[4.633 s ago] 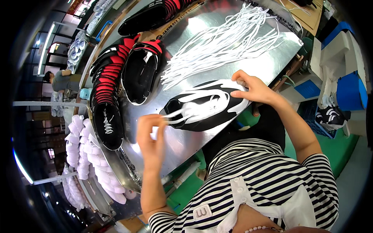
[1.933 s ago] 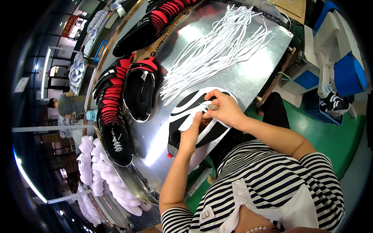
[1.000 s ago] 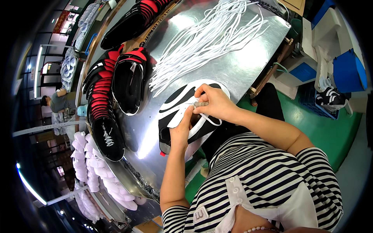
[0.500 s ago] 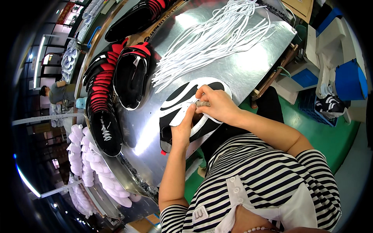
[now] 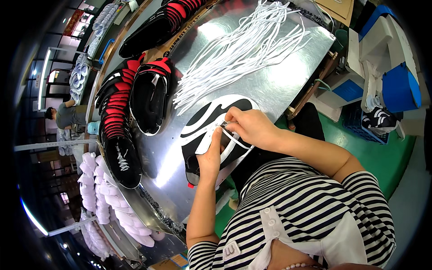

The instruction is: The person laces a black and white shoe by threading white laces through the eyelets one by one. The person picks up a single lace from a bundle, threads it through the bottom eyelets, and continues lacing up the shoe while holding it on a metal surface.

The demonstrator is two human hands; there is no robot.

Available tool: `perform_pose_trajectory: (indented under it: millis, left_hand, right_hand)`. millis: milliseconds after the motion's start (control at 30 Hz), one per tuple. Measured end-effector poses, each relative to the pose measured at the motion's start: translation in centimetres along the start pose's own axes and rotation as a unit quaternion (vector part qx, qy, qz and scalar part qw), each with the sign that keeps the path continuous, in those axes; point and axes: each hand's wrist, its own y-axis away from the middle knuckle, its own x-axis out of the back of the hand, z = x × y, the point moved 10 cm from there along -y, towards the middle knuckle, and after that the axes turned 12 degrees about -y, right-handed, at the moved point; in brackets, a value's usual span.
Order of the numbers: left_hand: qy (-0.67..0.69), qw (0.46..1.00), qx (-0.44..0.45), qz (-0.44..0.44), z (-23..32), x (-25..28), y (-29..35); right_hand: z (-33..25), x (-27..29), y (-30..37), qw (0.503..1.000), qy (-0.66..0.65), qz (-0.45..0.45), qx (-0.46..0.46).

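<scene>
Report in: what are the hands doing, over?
Left hand: gripping black-and-white shoe. Right hand: pinching at its white strip, hold partly hidden. Loose white laces beyond, clear of both hands.

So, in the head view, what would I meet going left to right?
Co-worker in grey → nested row of black-and-red shoes → held black-and-white shoe → blue bin.

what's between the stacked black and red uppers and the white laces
In the head view, a single open black-and-red upper, then a strip of metal tabletop.
</scene>
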Motion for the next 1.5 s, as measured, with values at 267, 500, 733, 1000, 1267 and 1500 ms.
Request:
perform_pose_trajectory:
  millis: [267, 500, 733, 1000, 1267, 1500]
  left_hand:
    - [-0.147, 0.962, -0.227, 0.042, 3.8, -1.4, 2.7]
    - [-0.041, 0.989, 0.006, -0.144, -0.4, -2.2, 1.1]
    - [0.071, 0.992, 0.053, -0.093, -1.5, -1.1, -1.3]
    - [0.043, 0.993, 0.047, -0.102, -1.8, -2.4, -2.0]
    - [0.055, 0.99, 0.081, -0.103, -1.2, -1.9, -3.9]
    - [0.012, 0.978, 0.176, -0.115, -1.4, -3.1, -4.7]
  right_hand:
    - [-1.1, -1.6, -0.5, 0.995, 0.095, -0.043, 0.001]
    - [-0.5, 0.5, -1.3, 0.97, 0.109, -0.195, -0.098]
    - [0.6, 1.0, -1.0, 0.99, 0.063, -0.115, -0.045]
    - [-0.6, 4.1, 0.1, 0.978, 0.118, -0.139, -0.099]
    - [0.4, 6.4, -2.3, 0.995, -0.083, 0.06, 0.0]
    - [4.2, 3.3, -3.8, 0.994, -0.076, 0.079, 0.008]
